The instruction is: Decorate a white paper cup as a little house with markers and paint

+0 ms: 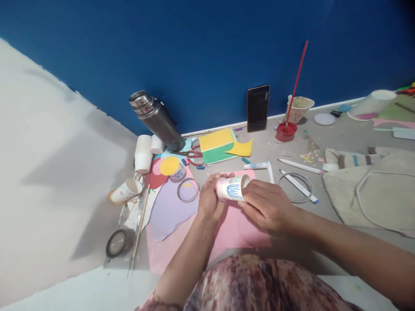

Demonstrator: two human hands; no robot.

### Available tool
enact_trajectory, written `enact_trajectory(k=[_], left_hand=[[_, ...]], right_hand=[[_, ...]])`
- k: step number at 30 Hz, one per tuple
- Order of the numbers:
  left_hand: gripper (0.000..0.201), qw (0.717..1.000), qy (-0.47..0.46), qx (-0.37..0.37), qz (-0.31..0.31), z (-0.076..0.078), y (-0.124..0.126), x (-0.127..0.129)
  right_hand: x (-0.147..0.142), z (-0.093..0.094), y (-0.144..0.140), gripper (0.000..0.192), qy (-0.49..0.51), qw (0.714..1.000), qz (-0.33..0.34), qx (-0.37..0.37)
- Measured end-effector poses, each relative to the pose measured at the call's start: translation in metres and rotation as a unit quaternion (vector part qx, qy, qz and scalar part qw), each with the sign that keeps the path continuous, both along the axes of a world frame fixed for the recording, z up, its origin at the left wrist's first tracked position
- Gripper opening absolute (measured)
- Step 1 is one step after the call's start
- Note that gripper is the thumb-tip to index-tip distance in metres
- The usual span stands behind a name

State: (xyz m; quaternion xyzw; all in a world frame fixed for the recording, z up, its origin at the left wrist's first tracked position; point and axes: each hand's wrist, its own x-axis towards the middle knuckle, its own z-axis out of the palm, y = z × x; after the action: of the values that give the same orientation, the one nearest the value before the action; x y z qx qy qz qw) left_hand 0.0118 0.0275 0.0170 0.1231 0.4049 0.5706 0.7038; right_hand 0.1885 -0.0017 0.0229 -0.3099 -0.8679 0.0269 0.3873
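Note:
A white paper cup (231, 189) with blue and pink drawing on its side lies tipped sideways between my hands, its open mouth toward the right. My left hand (210, 194) is wrapped round the base end. At the rim, my right hand (267, 203) grips the cup, with some fingers at its mouth. Whether anything is inside the cup is hidden by the fingers. Beneath the hands lies pink paper (228, 224) with a round pink piece (249, 226) on it. A grey ring (188, 190) rests on purple paper (171, 207) left of my left hand.
A steel flask (158, 123) and a phone (258, 108) lean at the blue wall. Red paint (285, 131) holds an upright stick. White cups (143, 153), a tape roll (117, 243) and scissors (191, 153) are left; markers (300, 186) and a cloth bag (382, 190) are right.

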Motion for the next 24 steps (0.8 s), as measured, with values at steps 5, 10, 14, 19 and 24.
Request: enact_trajectory(k=[5, 10, 14, 19, 24], left_hand=[[0.026, 0.999, 0.035, 0.012, 0.006, 0.000, -0.003, 0.004], [0.036, 0.989, 0.132, 0.056, 0.033, 0.001, -0.009, 0.006], [0.038, 0.985, 0.158, 0.058, 0.038, 0.004, -0.011, 0.007], [0.040, 0.978, 0.197, 0.061, 0.041, 0.006, -0.011, 0.008], [0.041, 0.968, 0.240, 0.068, 0.039, 0.006, -0.012, 0.007]], right_hand=[[-0.001, 0.001, -0.001, 0.021, 0.015, 1.000, -0.003, 0.001], [-0.001, 0.000, -0.001, 0.019, 0.021, 1.000, -0.007, 0.005], [-0.001, 0.000, -0.001, 0.020, 0.022, 1.000, -0.003, 0.002], [-0.003, 0.001, -0.003, 0.023, 0.041, 0.999, -0.003, -0.004], [-0.004, -0.002, -0.003, 0.021, 0.055, 0.998, -0.012, -0.014]])
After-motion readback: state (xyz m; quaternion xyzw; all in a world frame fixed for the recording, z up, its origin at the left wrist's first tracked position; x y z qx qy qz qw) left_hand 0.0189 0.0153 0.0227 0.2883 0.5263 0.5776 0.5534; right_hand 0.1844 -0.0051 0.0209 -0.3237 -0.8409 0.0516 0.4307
